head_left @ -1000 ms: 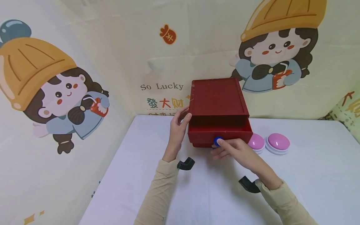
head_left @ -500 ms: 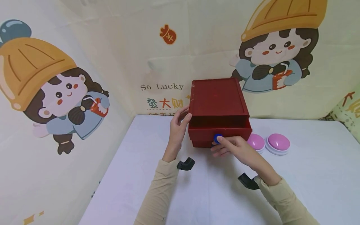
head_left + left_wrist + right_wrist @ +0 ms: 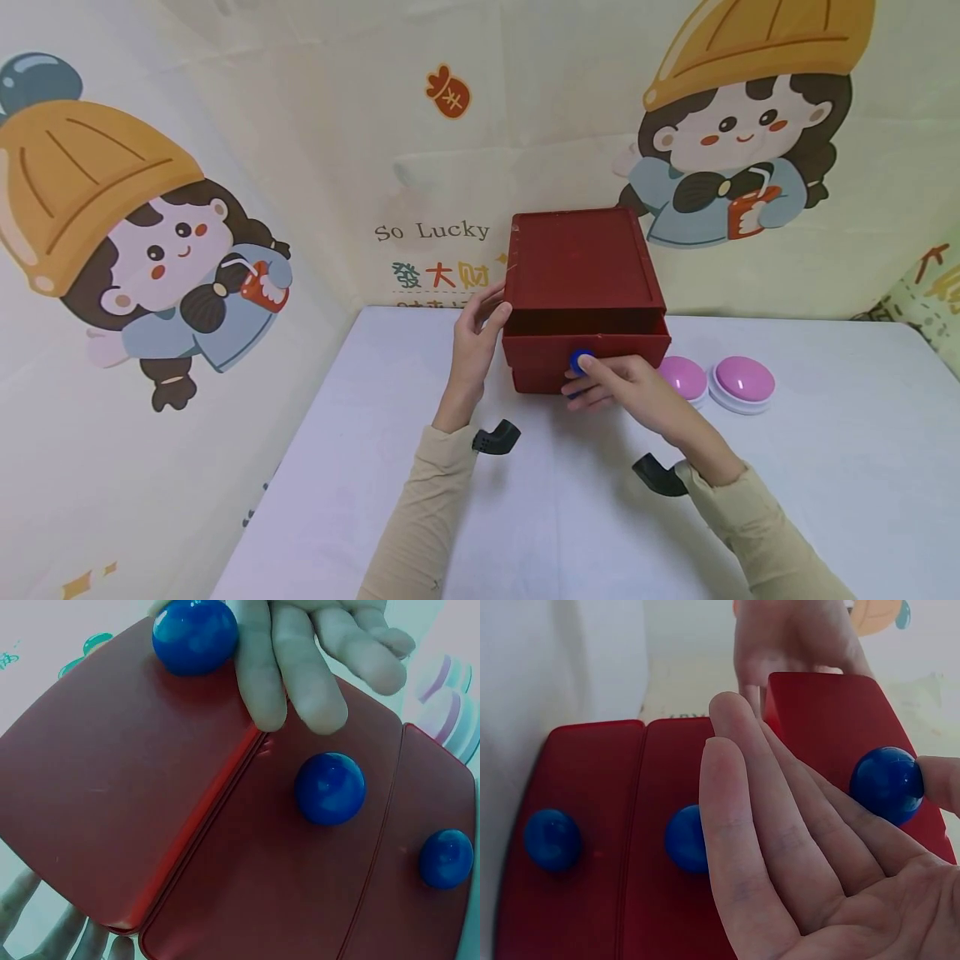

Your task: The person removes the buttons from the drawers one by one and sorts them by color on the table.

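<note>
My right hand [image 3: 633,387] pinches the round, glossy blue knob [image 3: 887,785]; its red, boxy drawer [image 3: 543,352] juts toward me; left hand [image 3: 472,350], fingers extended, lies against the square red cabinet's [image 3: 585,258] left side.

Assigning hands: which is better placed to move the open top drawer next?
Right, likely: the right hand has its thumb on the top drawer's blue knob. The left hand is beside the cabinet, off the knob.
</note>
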{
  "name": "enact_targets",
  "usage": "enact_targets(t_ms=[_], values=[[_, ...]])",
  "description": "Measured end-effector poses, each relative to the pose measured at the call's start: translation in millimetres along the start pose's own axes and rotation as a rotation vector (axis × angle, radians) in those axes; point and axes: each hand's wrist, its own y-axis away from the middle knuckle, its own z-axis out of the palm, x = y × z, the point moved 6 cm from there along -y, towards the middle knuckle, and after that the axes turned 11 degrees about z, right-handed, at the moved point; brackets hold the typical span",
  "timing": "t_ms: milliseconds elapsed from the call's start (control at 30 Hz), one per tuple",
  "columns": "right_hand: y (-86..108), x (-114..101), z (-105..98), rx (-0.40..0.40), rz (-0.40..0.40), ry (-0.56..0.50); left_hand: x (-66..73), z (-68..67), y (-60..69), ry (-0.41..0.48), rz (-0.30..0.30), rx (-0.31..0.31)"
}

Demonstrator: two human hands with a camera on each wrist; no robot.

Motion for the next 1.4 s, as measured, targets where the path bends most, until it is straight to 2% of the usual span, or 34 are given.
enact_targets(t_ms=[433,667,767,833,1067,1400], values=[[-8.2,-1,-4,0.005,-0.001,-0.012,0.6,0.3,-0.1,0.017,-0.038,-0.002],[-12.9,-1,-7,0.005,0.012,-0.034,31.1,3.6,4.3,0.012,-0.046,-0.005],[-14.6,0,-8,0.007,0.018,-0.036,31.6,3.7,4.5,0.016,-0.047,-0.005],[-15.9,0,-8,0.009,0.021,-0.039,30.9,3.7,4.3,0.016,-0.048,-0.004],[-20.5,1,-10,0.012,0.020,-0.051,1.2,0.8,0.1,0.026,-0.045,-0.001],[-25.6,1,-12,0.015,0.001,-0.045,-2.5,0.2,0.7,0.017,-0.015,0.011]])
